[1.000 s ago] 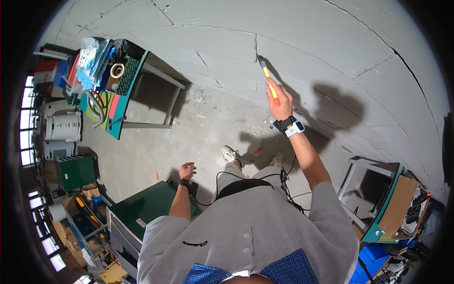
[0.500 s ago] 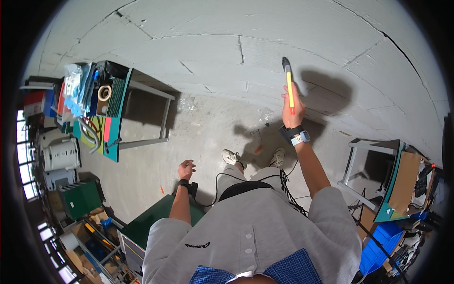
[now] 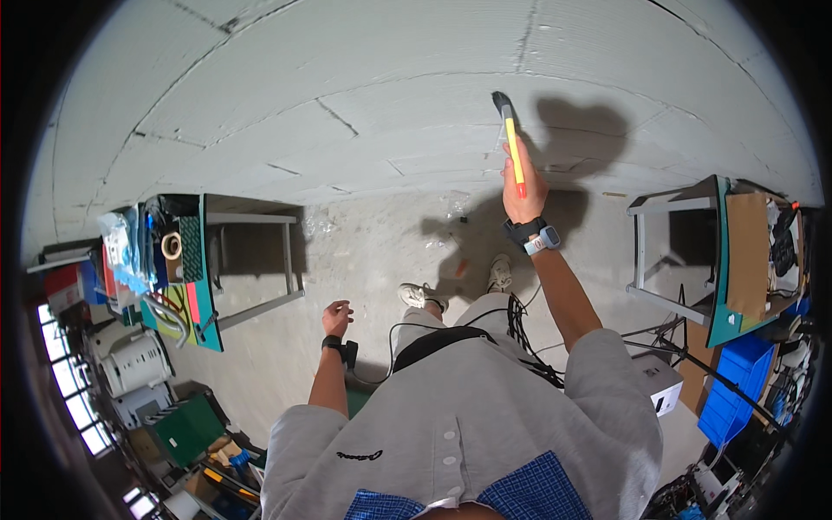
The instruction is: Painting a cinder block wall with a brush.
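Gripped in the closed fingers of the right hand (image 3: 523, 192) is a tool with a yellow handle (image 3: 513, 144), orange at its lower end and dark grey at its head. Grip state: fully closed around the lower part of the handle. Tool position: raised in front of the grey block wall (image 3: 347, 95), head uppermost; contact between the head and the wall cannot be determined. A shadow of the hand lies on the wall just to the right of the tool.

Layout, left to right:

1. White cylindrical containers (image 3: 130, 364) and a green box (image 3: 186, 425) stand at the far left on the floor.
2. A green-topped work table (image 3: 204, 286) with grey metal legs stands beside the wall. It carries a roll of tape (image 3: 172, 246), blue plastic bags and loose cables.
3. The left hand (image 3: 336, 316) hangs low beside the body, fingers loosely curled and holding nothing. A black band sits on its wrist.
4. 2 light-coloured shoes (image 3: 422, 296) rest on the concrete floor (image 3: 373, 251), with black cables trailing beside them.
5. The right wrist carries a black band and a watch (image 3: 542, 241).
6. A 2nd green-edged table (image 3: 724, 260) stands at the right, topped with a brown board.
7. Blue crates (image 3: 737, 390) sit below that table.
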The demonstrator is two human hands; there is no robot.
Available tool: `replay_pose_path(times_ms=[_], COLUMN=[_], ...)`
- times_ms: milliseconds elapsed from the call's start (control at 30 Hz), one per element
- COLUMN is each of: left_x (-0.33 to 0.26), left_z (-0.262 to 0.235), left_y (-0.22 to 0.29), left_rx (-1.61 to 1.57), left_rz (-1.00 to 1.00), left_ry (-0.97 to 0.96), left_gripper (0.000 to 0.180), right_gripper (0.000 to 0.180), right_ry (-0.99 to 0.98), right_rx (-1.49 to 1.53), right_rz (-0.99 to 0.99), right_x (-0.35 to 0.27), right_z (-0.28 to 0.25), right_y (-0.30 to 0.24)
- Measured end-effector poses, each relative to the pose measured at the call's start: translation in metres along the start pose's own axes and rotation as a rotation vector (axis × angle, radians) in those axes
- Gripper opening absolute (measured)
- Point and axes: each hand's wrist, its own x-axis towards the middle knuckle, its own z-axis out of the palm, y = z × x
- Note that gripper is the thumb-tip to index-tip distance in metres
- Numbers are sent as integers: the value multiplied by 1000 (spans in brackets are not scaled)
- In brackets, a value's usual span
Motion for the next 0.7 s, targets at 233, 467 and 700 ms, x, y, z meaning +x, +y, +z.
replay_pose_path(times_ms=[233, 467, 700], left_x=[-5, 2, 0], left_z=[26, 51, 83], left_y=[59, 110, 139], left_rx=[96, 117, 213], left_rz=[7, 111, 144], left_ry=[-65, -82, -135], left_gripper=[28, 28, 29], right_gripper=[47, 45, 46], right_ry=[-1, 302, 139], right_rx=[126, -11, 99], right_rz=[-279, 0, -194], right_x=[16, 22, 27], right_z=[-14, -83, -82], right_y=[1, 46, 48])
